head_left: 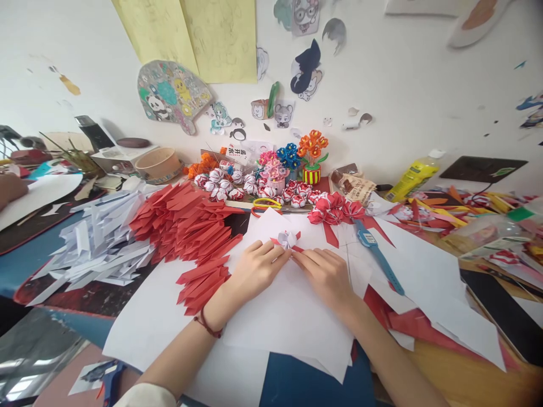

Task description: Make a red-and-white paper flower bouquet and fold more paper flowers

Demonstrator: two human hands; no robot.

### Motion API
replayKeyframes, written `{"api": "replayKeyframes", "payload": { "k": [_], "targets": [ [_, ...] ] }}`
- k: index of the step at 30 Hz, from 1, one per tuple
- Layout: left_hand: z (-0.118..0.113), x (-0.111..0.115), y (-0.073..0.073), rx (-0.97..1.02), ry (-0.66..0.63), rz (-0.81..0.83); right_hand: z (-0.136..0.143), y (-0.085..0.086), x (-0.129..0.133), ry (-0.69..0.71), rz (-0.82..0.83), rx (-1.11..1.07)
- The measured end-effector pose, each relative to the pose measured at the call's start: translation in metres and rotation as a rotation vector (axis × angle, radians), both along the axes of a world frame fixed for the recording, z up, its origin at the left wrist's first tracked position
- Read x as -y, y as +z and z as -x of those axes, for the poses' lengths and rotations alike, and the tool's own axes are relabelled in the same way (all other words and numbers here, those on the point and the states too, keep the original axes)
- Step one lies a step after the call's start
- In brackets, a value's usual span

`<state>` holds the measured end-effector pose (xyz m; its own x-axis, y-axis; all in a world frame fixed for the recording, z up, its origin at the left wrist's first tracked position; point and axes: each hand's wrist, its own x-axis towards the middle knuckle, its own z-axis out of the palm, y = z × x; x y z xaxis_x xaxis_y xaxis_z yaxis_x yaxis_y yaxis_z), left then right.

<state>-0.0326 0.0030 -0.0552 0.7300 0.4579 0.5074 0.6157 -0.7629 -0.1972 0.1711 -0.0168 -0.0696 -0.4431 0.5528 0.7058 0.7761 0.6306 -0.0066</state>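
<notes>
Both hands meet over a white paper sheet (288,305) in the middle of the desk. Between their fingertips is a small red and white folded-paper flower (287,239). My left hand (263,261) pinches its near left side, and my right hand (323,272) pinches it from the right. The fingertips partly cover the flower's near edge. Left of my left hand lies a heap of folded red paper strips (186,223), with a smaller bunch of red strips (203,282) nearer my wrist. A pile of folded white strips (106,237) sits farther left.
Finished paper flowers (227,181) and small flower pots (311,172) line the wall. At the right are a blue watch (379,254), a yellow bottle (413,175) and a black phone (504,311). Another person's hand (11,189) rests at the far left; a blue-handled tool (112,381) lies below.
</notes>
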Motion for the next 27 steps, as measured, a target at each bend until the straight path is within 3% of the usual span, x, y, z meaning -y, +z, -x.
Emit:
{"api": "replayKeyframes", "payload": {
  "k": [9, 16, 27],
  "targets": [
    [-0.0006, -0.0008, -0.0007, 0.012, 0.002, -0.017, 0.0011, -0.0002, 0.0005, -0.029, -0.069, 0.052],
    [-0.0021, -0.0005, 0.0009, 0.025, 0.004, 0.005, 0.0017, 0.0026, 0.0025, -0.056, -0.214, 0.19],
    [-0.0024, -0.001, 0.0044, 0.085, -0.015, 0.034, 0.0015, 0.0051, 0.0018, -0.05, -0.147, 0.109]
  ]
}}
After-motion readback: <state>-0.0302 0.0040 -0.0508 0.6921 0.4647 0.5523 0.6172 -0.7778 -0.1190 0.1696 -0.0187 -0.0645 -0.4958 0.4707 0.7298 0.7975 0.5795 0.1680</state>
